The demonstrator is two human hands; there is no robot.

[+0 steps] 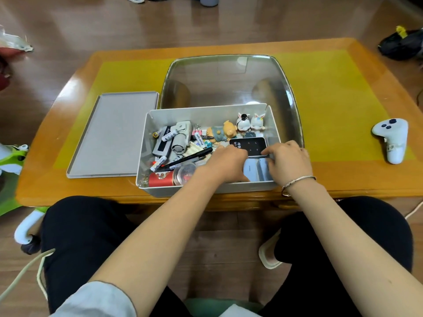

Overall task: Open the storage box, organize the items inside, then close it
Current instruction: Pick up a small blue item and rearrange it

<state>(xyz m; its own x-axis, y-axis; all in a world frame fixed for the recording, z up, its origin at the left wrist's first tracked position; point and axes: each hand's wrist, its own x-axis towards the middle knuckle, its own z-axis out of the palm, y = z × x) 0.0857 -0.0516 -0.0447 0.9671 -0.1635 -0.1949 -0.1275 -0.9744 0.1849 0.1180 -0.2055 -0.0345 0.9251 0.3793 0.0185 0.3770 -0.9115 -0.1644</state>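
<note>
The grey storage box (206, 110) stands open at the table's near edge, its flat grey lid (114, 133) lying to its left. Inside are batteries, black pens (190, 157), a small grey fan (182, 136), a red can (161, 179), a bear figure (229, 130) and two rabbit figures (250, 121). A black card-like device (248, 145) lies at the box's right side above white boxes (256, 170). My left hand (225, 163) and my right hand (289, 160) both reach into the right part of the box. Their curled fingers hold the black device at its near edge.
A large clear tray (229, 81) sits behind the box on the yellow mat (332, 99). A white game controller (392, 138) lies at the table's right. A green and white toy (11, 161) stands on the floor at the left.
</note>
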